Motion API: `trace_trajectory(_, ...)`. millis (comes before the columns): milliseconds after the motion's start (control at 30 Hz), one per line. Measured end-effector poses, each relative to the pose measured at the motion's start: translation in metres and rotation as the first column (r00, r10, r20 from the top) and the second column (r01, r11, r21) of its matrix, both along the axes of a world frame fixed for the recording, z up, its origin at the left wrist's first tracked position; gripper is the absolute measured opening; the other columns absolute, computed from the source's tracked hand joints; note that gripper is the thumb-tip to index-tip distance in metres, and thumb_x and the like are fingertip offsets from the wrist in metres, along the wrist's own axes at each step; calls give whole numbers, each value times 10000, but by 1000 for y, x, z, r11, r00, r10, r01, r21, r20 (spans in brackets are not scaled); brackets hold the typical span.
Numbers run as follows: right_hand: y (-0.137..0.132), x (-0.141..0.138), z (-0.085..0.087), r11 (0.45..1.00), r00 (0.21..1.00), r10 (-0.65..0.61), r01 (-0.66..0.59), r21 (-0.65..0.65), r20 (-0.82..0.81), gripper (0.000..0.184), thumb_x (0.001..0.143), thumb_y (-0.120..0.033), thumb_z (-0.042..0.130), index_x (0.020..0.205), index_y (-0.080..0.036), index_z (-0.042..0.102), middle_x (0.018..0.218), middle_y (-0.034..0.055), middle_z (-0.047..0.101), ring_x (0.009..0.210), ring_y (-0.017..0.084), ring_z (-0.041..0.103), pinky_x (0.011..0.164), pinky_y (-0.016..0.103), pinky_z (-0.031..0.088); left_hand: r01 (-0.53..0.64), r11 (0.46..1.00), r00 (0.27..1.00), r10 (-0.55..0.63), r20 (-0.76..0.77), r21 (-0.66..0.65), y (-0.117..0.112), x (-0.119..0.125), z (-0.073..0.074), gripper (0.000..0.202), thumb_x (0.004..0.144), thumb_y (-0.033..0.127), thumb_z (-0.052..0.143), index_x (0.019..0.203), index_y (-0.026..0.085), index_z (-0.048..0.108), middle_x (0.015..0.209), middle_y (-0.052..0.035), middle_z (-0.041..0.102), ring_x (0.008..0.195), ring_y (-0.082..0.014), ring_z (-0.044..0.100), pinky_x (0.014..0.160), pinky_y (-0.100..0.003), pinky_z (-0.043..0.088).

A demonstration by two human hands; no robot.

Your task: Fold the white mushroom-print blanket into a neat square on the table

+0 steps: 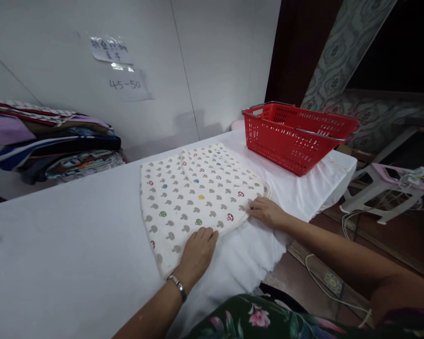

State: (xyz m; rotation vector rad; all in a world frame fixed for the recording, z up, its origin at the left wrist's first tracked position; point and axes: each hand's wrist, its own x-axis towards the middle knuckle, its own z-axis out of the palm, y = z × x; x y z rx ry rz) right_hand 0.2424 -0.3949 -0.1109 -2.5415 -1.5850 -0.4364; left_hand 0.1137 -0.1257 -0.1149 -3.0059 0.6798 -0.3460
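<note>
The white cloth with the mushroom print (189, 202) lies spread on the tabletop (74, 235), to the left of the red basket (275, 146) and nearer to the person than it. The left hand (198, 249) rests on the near edge of the cloth, on the side away from the basket, with the fingers bent; I cannot tell if its grip is pinching the fabric or only pressing it. The right hand (267, 211) is at the near edge too, close to the rounded corner below the basket, with its fingertips on the fabric, and here also I cannot tell if the grip is closed on it. To do this step well, I think both hands should draw the edge with equal, gentle force, so the cloth becomes flat without slanting. The corner toward the basket seems to show more than one layer, so it would be wise to align these edges before pressing any crease
</note>
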Motion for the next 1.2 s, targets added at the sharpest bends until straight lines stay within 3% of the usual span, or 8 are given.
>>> trace_trajectory(167, -4, -1, 2, 999, 999, 40, -40, -36, -18, 211, 898, -205, 436, 957, -182, 638, 863, 81, 593, 840, 190, 480, 737, 315, 349, 3, 1000, 1000, -3, 29, -14, 0, 1, -1, 231, 887, 106, 365, 979, 162, 570, 847, -45, 525, 811, -167, 456, 708, -320, 400)
trace_trajectory(433, 5, 8, 2, 990, 998, -56, 52, 134, 27, 238, 897, -167, 418, 954, -192, 647, 923, 88, 606, 846, 190, 494, 730, 308, 374, -58, 998, 991, 62, 118, -34, 8, 11, 17, 241, 875, 88, 370, 942, 181, 582, 806, -39, 537, 780, -175, 465, 678, -320, 373)
trace_trajectory(533, 8, 7, 1, 998, 999, -12, 10, 55, 30, 239, 904, -186, 414, 903, -184, 654, 872, 83, 600, 814, 187, 481, 725, 311, 367, 0, 1000, 998, 1, 67, -13, 8, 9, 12, 201, 845, 71, 416, 866, 186, 580, 820, -30, 538, 783, -177, 464, 681, -316, 380)
trace_trajectory(733, 2, 3, 0, 998, 999, 52, -52, -28, -12, 241, 910, -189, 400, 892, -172, 639, 863, 80, 581, 819, 185, 460, 739, 312, 363, 25, 999, 999, -23, 27, -38, 5, 1, -1, 185, 833, 77, 447, 913, 184, 575, 841, -29, 539, 797, -174, 467, 702, -312, 401)
trace_trajectory(1033, -1, -1, 10, 992, 996, 82, -86, -97, -46, 266, 919, -184, 359, 933, -153, 623, 892, 88, 577, 851, 192, 470, 757, 327, 393, -7, 997, 1000, 5, -27, -73, -2, -1, 7, 172, 864, 145, 411, 909, 176, 573, 857, -42, 546, 809, -188, 476, 714, -339, 406)
trace_trajectory(1200, -1, -5, 14, 997, 990, 70, -72, -14, -119, 231, 892, -175, 407, 955, -162, 629, 935, 93, 596, 870, 192, 506, 775, 332, 421, -19, 991, 998, 9, -68, -135, -3, -6, 11, 172, 869, 189, 414, 934, 177, 573, 872, -47, 559, 817, -178, 491, 714, -328, 410)
